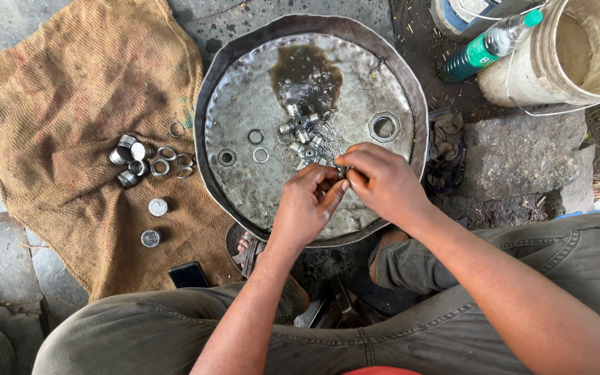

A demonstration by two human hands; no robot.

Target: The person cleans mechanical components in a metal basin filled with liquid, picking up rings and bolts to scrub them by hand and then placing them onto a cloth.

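- Two bare hands meet over the near edge of a round, dented metal tray (241,52); we note the left hand (305,208) and the right hand (382,182) touching at the fingertips.
- Between those fingertips sits a small metal part (342,170), pinched from both sides; we cannot tell its exact kind.
- We record a heap of small metal fittings (305,132) just beyond the hands, beside a dark oily puddle (305,71).
- Loose rings (255,137) and a large hex nut (384,127) lie apart on the tray.
- To the left, a burlap sack (71,104) carries metal cups and rings (146,161) and a black phone (189,275).
- Far right stand a green-labelled plastic bottle (489,47) and a pale bucket (578,55).
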